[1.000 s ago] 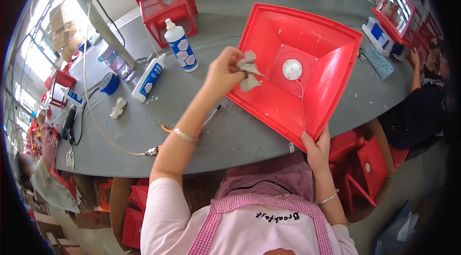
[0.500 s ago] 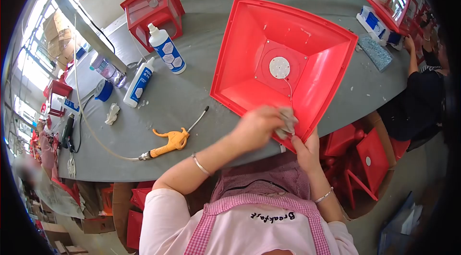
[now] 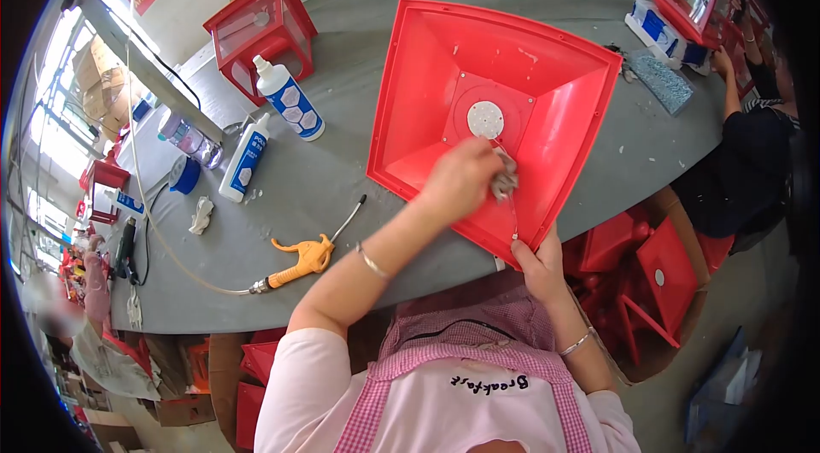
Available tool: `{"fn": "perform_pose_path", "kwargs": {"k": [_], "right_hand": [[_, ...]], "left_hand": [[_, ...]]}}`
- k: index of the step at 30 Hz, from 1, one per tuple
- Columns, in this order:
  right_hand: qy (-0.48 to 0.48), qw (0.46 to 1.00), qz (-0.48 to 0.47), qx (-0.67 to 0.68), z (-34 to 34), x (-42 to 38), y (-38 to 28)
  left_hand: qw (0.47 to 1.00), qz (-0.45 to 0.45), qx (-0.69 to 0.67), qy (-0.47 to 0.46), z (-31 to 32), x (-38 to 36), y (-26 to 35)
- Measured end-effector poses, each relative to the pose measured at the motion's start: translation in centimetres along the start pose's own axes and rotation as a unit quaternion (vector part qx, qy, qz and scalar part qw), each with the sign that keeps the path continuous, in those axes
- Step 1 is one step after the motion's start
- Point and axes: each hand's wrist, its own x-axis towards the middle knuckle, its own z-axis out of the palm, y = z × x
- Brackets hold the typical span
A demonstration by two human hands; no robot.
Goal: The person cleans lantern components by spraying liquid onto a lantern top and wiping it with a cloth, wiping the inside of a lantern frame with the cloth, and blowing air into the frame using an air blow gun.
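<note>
A red plastic lantern-roof-like shell [image 3: 427,111] rests tilted on the bench, its hollow inside facing me. At its centre is a round white disc [image 3: 485,120] with a thin wire running down to the near rim. My left hand [image 3: 461,180] is inside the shell, closed on a crumpled grey rag [image 3: 505,176] against the lower inner wall; its fingertips are partly hidden. My right hand [image 3: 542,265] grips the shell's near corner, thumb on the rim close to the wire's end.
On the grey bench [image 3: 333,171] are an orange air blow gun [image 3: 303,257], two white-and-blue bottles [image 3: 290,99], a red lantern frame [image 3: 260,30] and a blue tape roll [image 3: 184,173]. Boxed red parts [image 3: 662,282] stand below right. A co-worker's arm [image 3: 730,81] reaches in at right.
My left hand has moved up and deeper into the shell with the rag, from the near rim toward the white disc. My right hand keeps its grip on the corner.
</note>
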Motion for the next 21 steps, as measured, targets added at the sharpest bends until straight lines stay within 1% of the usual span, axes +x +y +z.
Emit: {"fn": "perform_pose_path", "kwargs": {"k": [1,3,6,9,11,13,15,17,18,21], "right_hand": [[0.013,1.000,-0.021,-0.012,0.0,0.1,0.1],[0.008,1.000,-0.019,-0.018,-0.1,0.1,0.3],[-0.009,0.999,-0.021,-0.031,-0.4,0.5,0.4],[0.018,0.998,-0.020,-0.056,-0.4,1.2,-0.5],[0.010,0.999,-0.011,-0.048,-0.6,1.8,-1.2],[0.004,0.999,0.012,-0.038,-0.8,2.3,-2.1],[0.005,0.999,-0.012,-0.037,-0.7,2.1,-3.9],[0.008,0.998,-0.049,-0.044,-0.8,1.3,-5.6],[0.012,0.998,-0.049,-0.046,-1.0,1.1,-6.1],[-0.008,0.999,-0.014,-0.040,-2.1,0.3,-7.0]], "left_hand": [[1.000,-0.019,0.020,-0.001,-0.4,0.7,-1.3],[0.998,-0.037,0.043,-0.007,-1.1,0.4,-2.9],[0.980,-0.075,0.182,0.019,-3.0,-1.0,-4.8],[0.982,-0.064,0.178,0.004,-5.0,-3.4,-5.7],[0.982,-0.061,0.179,-0.002,-5.5,-4.2,-5.8],[0.985,-0.043,0.169,-0.006,-5.7,-4.2,-5.9],[0.986,-0.029,0.165,-0.006,-6.1,-3.1,-6.1],[0.982,0.042,0.181,0.031,-6.7,-0.5,-6.8],[0.978,0.078,0.186,0.050,-6.8,1.0,-7.3],[0.944,0.102,0.276,0.151,-8.2,7.2,-9.4]]}}
